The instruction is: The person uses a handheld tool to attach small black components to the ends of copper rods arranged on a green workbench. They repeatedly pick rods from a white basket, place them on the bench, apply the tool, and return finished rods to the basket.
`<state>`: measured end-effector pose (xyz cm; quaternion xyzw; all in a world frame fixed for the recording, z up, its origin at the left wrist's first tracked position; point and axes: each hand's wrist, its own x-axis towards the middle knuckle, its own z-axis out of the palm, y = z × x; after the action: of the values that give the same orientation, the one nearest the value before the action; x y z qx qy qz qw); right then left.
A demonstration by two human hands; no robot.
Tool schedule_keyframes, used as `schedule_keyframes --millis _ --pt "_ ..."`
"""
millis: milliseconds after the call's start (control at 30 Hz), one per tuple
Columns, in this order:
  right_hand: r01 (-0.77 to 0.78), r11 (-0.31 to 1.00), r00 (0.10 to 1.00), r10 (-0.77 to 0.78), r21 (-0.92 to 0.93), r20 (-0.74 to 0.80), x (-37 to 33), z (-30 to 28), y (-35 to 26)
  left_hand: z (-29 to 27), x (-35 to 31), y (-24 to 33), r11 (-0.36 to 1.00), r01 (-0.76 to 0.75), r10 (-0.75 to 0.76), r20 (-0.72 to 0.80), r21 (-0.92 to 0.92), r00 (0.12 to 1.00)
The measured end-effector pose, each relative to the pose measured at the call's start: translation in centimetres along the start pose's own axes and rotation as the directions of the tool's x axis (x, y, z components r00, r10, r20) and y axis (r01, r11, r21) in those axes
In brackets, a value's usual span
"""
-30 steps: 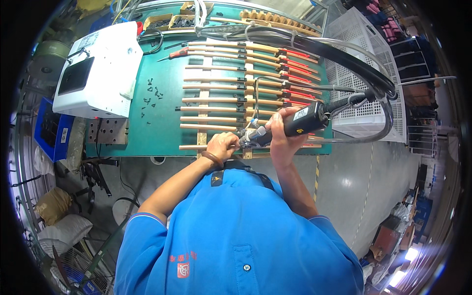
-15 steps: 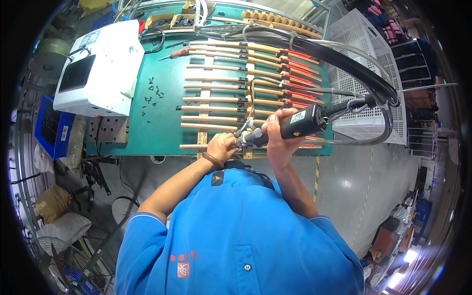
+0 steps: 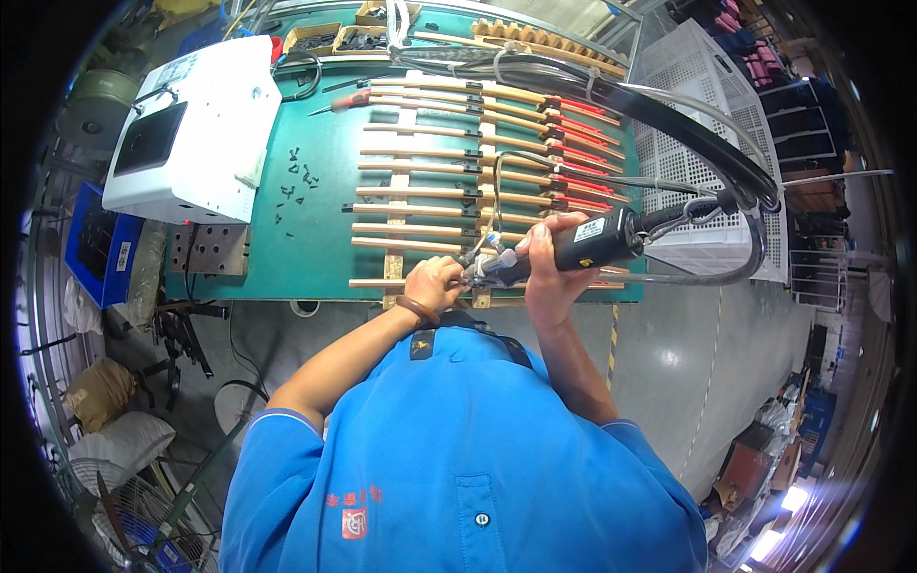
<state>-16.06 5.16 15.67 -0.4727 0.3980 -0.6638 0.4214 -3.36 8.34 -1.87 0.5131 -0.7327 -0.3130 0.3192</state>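
My right hand is wrapped round a black, cylindrical electric screwdriver, which lies nearly level with its metal nose pointing left. My left hand is closed at that nose, over the front wooden stick; what its fingertips pinch is hidden. Several pale wooden sticks lie crosswise in a row going away from me, resting on wooden support strips. Small black fittings sit along the sticks, and bright red pieces show near their right ends.
A thick black cable bundle arches over the right side. On the green table lie loose black parts and a red-handled screwdriver. A white machine and a drilled metal block stand left; a white perforated crate stands right.
The electric screwdriver and my right hand have shifted slightly right and toward me, and the cables have swayed a little. My left hand stays at almost the same place.
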Motion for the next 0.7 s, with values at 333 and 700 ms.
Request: schedule_keyframes --millis 333,700 --pt "0.012 0.998 1.0 -0.012 -0.058 -0.013 -0.2 0.3 0.3 0.3 0.0 -0.2 1.0 -0.013 0.013 -0.015 -0.008 1.0" --pt "0.009 0.998 0.999 -0.007 -0.055 0.039 -0.5 0.4 0.2 -0.2 0.1 0.1 0.997 -0.067 0.068 -0.039 0.037 0.997"
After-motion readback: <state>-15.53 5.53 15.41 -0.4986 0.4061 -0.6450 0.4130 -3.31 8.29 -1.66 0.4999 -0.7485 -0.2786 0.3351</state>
